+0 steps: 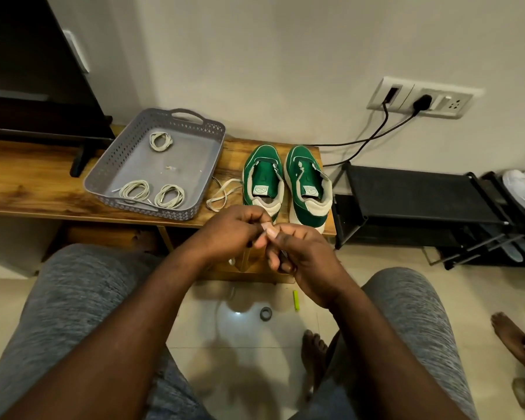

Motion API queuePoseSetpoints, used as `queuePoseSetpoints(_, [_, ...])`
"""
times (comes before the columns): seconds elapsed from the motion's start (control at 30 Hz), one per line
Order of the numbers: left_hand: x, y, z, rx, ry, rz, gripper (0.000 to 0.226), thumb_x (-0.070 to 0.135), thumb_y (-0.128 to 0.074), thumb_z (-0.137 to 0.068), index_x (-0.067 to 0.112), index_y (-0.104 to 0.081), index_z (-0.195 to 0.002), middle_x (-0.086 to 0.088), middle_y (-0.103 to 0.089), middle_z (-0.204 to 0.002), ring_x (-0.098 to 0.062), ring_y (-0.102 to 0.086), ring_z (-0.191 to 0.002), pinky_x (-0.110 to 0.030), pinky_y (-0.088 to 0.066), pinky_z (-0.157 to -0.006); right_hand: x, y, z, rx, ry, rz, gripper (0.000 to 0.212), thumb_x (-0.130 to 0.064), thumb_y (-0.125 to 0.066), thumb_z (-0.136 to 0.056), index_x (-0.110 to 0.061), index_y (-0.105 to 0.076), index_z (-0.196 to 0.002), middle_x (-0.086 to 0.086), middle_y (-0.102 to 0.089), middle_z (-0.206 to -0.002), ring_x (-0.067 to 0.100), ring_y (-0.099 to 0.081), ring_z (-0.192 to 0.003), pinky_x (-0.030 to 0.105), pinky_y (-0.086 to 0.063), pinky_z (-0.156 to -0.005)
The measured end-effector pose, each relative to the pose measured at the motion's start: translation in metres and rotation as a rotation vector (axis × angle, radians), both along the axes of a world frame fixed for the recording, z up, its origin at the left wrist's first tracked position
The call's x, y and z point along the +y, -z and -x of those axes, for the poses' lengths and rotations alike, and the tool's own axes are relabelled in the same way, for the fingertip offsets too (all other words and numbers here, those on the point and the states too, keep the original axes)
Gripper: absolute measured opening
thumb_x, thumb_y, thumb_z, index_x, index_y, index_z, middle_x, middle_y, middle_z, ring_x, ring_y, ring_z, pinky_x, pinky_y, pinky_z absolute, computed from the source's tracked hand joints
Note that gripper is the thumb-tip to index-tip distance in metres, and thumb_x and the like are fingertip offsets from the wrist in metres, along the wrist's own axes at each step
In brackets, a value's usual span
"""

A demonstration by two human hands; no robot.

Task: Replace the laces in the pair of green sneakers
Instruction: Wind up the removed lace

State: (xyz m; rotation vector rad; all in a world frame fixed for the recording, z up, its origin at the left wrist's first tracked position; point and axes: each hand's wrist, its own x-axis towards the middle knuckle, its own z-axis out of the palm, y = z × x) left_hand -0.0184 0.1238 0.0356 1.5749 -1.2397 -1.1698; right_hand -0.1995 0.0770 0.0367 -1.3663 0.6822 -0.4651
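Note:
Two green sneakers with cream trim stand side by side, heels toward me, on the wooden bench: the left one (262,180) and the right one (308,183). Neither shows a lace through its eyelets. A loose cream lace (223,194) lies on the bench just left of the left sneaker. My left hand (234,234) and my right hand (297,253) meet in front of the sneakers' heels, both pinching a pale lace (267,230) between the fingertips. Part of it hangs below my hands, mostly hidden.
A grey perforated tray (194,128) left of the sneakers holds three coiled cream laces (134,189). A black stand foot (81,160) rests on the wooden bench (28,183). A black shoe rack (422,195) stands to the right. A roll of tape (265,313) and a yellow-green object (296,300) lie on the floor.

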Motion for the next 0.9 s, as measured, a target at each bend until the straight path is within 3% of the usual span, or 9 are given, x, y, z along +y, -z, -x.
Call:
queuePoseSetpoints(0.13, [-0.003, 0.001, 0.003, 0.069, 0.004, -0.019, 0.017, 0.010, -0.057, -0.105, 0.008, -0.073, -0.101, -0.014, -0.073, -0.089, -0.025, -0.064, -0.082, -0.045, -0.053, -0.081, -0.006, -0.001, -0.006, -0.107, -0.019, -0.118, 0.031, -0.018, -0.048, -0.108, 0.002, -0.072, -0.106, 0.009, -0.060, -0.068, 0.014, -0.037, -0.055, 0.018, -0.036, -0.054])
queuePoseSetpoints(0.3, [-0.007, -0.001, -0.001, 0.220, -0.073, 0.063, 0.024, 0.006, -0.059, -0.104, 0.016, -0.071, -0.122, -0.021, -0.073, -0.108, -0.034, -0.072, -0.102, -0.052, -0.057, -0.096, -0.016, 0.001, -0.011, -0.249, 0.012, -0.273, 0.031, -0.016, -0.047, -0.105, 0.003, -0.066, -0.119, 0.016, -0.070, -0.084, 0.015, -0.052, -0.060, 0.022, -0.041, -0.055])
queuePoseSetpoints(0.37, [-0.008, 0.002, -0.004, 0.161, -0.072, 0.105, 0.024, 0.007, -0.061, -0.103, 0.018, -0.072, -0.122, -0.016, -0.072, -0.114, -0.037, -0.069, -0.110, -0.056, -0.055, -0.099, -0.022, 0.003, -0.009, -0.296, 0.021, -0.329, 0.030, -0.011, -0.045, -0.105, 0.002, -0.067, -0.121, 0.019, -0.072, -0.089, 0.018, -0.058, -0.064, 0.024, -0.045, -0.059])
queuePoseSetpoints(0.43, [-0.011, 0.007, -0.007, 0.054, -0.070, 0.159, 0.023, 0.010, -0.063, -0.102, 0.021, -0.075, -0.119, -0.002, -0.074, -0.114, -0.023, -0.070, -0.111, -0.054, -0.055, -0.102, -0.025, 0.002, -0.007, -0.331, 0.015, -0.366, 0.029, -0.011, -0.047, -0.100, 0.001, -0.068, -0.117, 0.022, -0.073, -0.093, 0.023, -0.064, -0.067, 0.026, -0.050, -0.062])
queuePoseSetpoints(0.57, [-0.014, 0.018, -0.006, -0.238, -0.094, 0.325, 0.024, 0.027, -0.063, -0.094, 0.024, -0.081, -0.110, 0.011, -0.071, -0.103, -0.008, -0.068, -0.101, -0.046, -0.057, -0.091, -0.025, -0.005, -0.007, -0.260, -0.023, -0.345, 0.037, -0.032, -0.050, -0.101, -0.001, -0.069, -0.107, 0.021, -0.073, -0.089, 0.025, -0.068, -0.066, 0.024, -0.049, -0.055])
queuePoseSetpoints(0.7, [-0.017, 0.022, -0.006, -0.370, -0.125, 0.397, 0.018, 0.028, -0.064, -0.098, 0.029, -0.079, -0.107, 0.012, -0.066, -0.107, -0.012, -0.063, -0.107, -0.046, -0.054, -0.091, -0.020, -0.007, -0.009, -0.156, -0.025, -0.312, 0.038, -0.033, -0.047, -0.105, -0.004, -0.070, -0.098, 0.019, -0.072, -0.082, 0.023, -0.068, -0.062, 0.024, -0.045, -0.053])
queuePoseSetpoints(0.8, [-0.017, 0.023, -0.006, -0.458, -0.147, 0.406, 0.019, 0.035, -0.061, -0.098, 0.033, -0.078, -0.106, 0.016, -0.067, -0.110, -0.018, -0.060, -0.111, -0.048, -0.046, -0.096, -0.016, -0.007, -0.011, -0.192, -0.063, -0.359, 0.038, -0.028, -0.043, -0.108, -0.002, -0.070, -0.103, 0.019, -0.073, -0.084, 0.022, -0.070, -0.063, 0.023, -0.047, -0.053])
queuePoseSetpoints(0.9, [-0.016, 0.022, -0.006, -0.443, -0.107, 0.439, 0.018, 0.038, -0.060, -0.099, 0.037, -0.077, -0.105, 0.018, -0.072, -0.107, -0.021, -0.061, -0.107, -0.043, -0.042, -0.093, -0.015, -0.007, -0.012, -0.223, -0.126, -0.402, 0.046, -0.038, -0.045, -0.107, -0.002, -0.073, -0.110, 0.019, -0.075, -0.090, 0.024, -0.072, -0.068, 0.024, -0.050, -0.056])
